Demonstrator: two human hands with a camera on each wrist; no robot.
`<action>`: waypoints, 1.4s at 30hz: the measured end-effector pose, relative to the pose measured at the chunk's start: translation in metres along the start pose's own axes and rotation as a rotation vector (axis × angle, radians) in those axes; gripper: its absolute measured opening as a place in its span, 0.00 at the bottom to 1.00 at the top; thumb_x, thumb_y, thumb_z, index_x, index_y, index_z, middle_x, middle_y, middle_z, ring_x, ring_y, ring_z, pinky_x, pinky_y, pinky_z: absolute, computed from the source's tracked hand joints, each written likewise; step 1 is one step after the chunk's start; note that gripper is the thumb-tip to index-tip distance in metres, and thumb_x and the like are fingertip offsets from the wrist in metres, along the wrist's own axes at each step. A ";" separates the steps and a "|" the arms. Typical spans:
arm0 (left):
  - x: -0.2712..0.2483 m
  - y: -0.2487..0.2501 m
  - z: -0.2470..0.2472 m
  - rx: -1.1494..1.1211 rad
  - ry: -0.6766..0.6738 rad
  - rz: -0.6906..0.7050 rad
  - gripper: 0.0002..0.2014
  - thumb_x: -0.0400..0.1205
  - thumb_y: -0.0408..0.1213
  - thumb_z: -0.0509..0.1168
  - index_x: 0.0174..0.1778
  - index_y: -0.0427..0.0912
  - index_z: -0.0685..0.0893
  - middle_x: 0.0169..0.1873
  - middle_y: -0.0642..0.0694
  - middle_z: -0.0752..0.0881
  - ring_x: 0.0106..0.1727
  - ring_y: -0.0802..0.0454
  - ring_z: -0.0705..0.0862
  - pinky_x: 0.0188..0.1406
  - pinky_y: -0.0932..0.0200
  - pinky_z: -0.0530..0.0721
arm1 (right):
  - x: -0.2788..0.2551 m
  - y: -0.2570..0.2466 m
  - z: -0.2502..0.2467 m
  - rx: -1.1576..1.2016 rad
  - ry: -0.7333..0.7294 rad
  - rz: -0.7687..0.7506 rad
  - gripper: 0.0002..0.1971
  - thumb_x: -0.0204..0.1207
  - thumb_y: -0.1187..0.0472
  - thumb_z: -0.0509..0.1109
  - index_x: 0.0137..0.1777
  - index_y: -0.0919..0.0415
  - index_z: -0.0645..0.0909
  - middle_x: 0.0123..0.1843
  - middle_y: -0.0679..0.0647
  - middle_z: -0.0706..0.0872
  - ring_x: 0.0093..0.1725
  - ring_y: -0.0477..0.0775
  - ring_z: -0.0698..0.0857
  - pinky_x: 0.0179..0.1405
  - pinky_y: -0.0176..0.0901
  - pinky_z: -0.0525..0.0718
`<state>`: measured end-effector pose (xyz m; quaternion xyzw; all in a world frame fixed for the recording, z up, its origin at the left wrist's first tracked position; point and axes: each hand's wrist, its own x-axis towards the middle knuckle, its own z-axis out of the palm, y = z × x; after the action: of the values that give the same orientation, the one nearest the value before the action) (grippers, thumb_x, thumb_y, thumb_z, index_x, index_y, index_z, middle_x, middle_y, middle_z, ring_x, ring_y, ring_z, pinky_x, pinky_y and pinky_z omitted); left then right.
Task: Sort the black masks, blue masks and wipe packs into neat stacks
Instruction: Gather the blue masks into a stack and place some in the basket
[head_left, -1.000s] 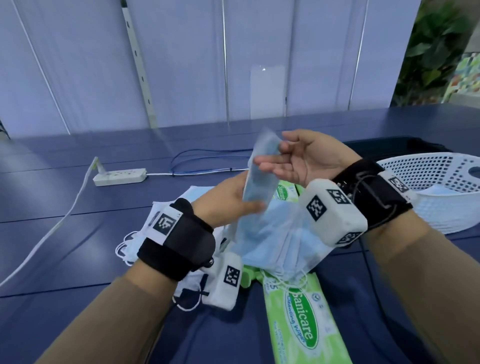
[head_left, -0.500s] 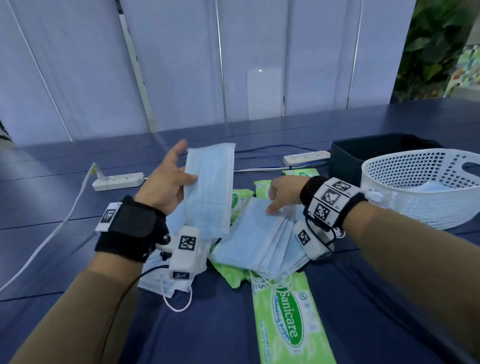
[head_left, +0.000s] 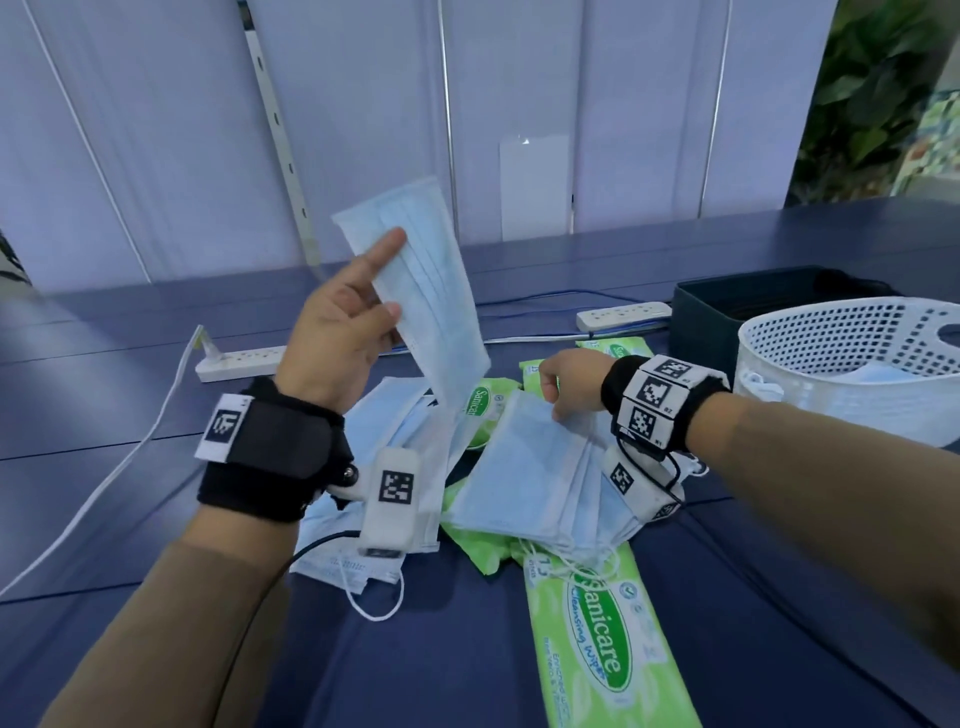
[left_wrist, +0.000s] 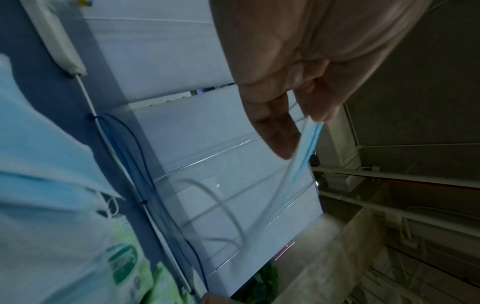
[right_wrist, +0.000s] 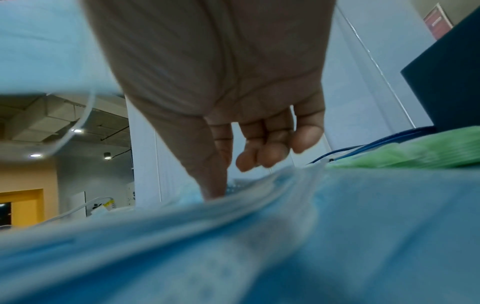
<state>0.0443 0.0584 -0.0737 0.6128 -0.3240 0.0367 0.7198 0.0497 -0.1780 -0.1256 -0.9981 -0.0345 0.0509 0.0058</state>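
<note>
My left hand (head_left: 384, 280) is raised above the table and pinches one blue mask (head_left: 431, 291) between thumb and fingers; the left wrist view shows the left hand (left_wrist: 298, 127) holding the mask's thin edge (left_wrist: 303, 156). My right hand (head_left: 563, 384) rests at the far edge of a fanned pile of blue masks (head_left: 530, 483). In the right wrist view the thumb (right_wrist: 213, 185) touches the pile (right_wrist: 259, 236) while the other fingers curl loosely above it. Green wipe packs lie under and around the pile: one in front (head_left: 597, 649), one in the middle (head_left: 483, 405), one behind (head_left: 618, 345).
More pale masks (head_left: 395, 415) lie below my left wrist. A white perforated basket (head_left: 852, 364) with a blue mask inside stands at the right, a black box (head_left: 727, 312) behind it. Two power strips (head_left: 239, 361) (head_left: 623, 313) and their cables run across the far table.
A second ago both hands held the mask together. The left hand has since lifted it higher and tilted it, and the right hand has dropped onto the pile and stayed there.
</note>
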 end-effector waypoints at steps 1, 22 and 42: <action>0.000 -0.003 0.002 -0.017 0.012 -0.020 0.28 0.78 0.18 0.56 0.70 0.49 0.75 0.48 0.55 0.88 0.48 0.54 0.83 0.42 0.62 0.86 | -0.001 0.000 0.000 0.002 -0.007 -0.009 0.07 0.72 0.63 0.71 0.43 0.57 0.74 0.46 0.52 0.78 0.44 0.54 0.76 0.33 0.38 0.73; -0.007 -0.008 0.038 -0.013 -0.075 -0.248 0.19 0.81 0.43 0.62 0.65 0.39 0.82 0.64 0.43 0.85 0.68 0.45 0.81 0.67 0.40 0.77 | -0.070 0.019 -0.075 1.244 0.476 -0.541 0.07 0.66 0.69 0.68 0.42 0.57 0.80 0.36 0.51 0.84 0.35 0.41 0.81 0.41 0.31 0.78; -0.010 -0.007 0.054 -0.188 0.223 -0.115 0.10 0.82 0.24 0.61 0.56 0.35 0.82 0.50 0.43 0.89 0.51 0.44 0.88 0.52 0.48 0.87 | -0.058 0.017 -0.048 0.949 0.418 -0.076 0.14 0.79 0.57 0.68 0.64 0.51 0.74 0.48 0.47 0.80 0.45 0.47 0.78 0.41 0.37 0.78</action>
<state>0.0166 0.0112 -0.0831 0.5523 -0.2085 0.0327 0.8065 -0.0023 -0.1995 -0.0727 -0.8725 -0.0417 -0.1396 0.4664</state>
